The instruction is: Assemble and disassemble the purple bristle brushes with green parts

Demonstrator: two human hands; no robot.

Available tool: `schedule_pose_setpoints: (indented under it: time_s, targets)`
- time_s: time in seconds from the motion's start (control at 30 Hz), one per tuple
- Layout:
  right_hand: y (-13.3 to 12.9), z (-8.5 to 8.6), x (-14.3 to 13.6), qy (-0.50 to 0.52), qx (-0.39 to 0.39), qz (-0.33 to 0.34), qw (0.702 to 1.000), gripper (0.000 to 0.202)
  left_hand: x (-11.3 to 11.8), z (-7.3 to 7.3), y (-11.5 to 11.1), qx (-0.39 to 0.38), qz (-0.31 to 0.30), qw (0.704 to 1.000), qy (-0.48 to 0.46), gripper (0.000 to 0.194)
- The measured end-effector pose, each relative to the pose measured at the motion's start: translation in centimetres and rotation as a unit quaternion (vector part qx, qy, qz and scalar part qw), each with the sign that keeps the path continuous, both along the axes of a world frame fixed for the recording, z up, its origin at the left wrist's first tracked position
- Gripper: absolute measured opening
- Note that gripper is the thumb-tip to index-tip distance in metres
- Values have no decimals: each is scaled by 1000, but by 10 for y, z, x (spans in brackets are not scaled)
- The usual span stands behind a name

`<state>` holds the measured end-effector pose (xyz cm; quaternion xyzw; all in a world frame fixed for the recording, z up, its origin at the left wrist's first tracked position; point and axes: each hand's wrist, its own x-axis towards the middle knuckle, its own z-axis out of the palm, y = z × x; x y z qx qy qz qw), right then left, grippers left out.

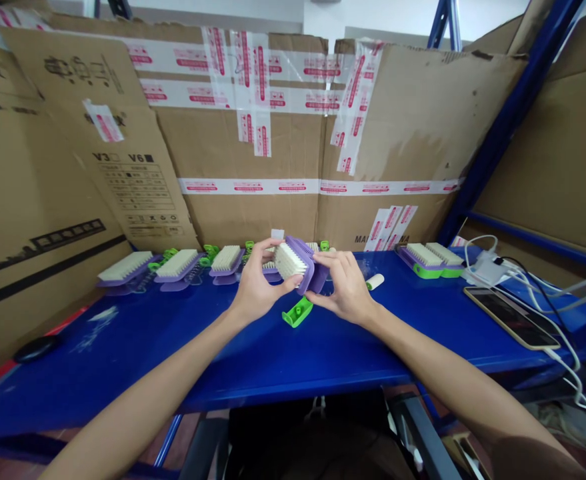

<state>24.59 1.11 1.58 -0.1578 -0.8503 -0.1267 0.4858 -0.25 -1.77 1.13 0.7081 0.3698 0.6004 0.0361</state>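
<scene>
The purple brush (305, 259) is up over the blue desk (353, 360), nearer the back edge, with the left hand (257, 283) gripping its bristly side, the right hand's (349, 288) fingers pinching its back, and a green piece (297, 314) lying below.

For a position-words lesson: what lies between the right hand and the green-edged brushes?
A white piece with a green end, on the table, in the head view.

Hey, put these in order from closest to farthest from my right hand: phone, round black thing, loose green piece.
From your right hand:
1. Green piece, just below, to its left.
2. Phone, off right.
3. Round black thing, far left.
</scene>
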Motion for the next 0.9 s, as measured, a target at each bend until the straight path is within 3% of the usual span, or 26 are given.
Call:
schedule_pose_setpoints:
  time_s: [0.37,0.5,0.6,0.7,0.9]
  targets:
    - [1,-4,-2,21,-3,17,1000,73,-2,-4,8,-32,-64,997,-35,80]
    - [0,-6,-2,41,9,34,999,79,-5,-9,18,-79,-89,988,-100,64]
    - [1,-7,-2,41,20,45,998,83,-7,-9,24,-154,-91,963,-202,62]
    - [2,-7,-1,30,27,64,997,82,-8,-5,25,-231,-144,921,-279,67]
    - [8,-4,4,-3,10,36,999,73,-15,5,22,-221,-187,906,-309,69]
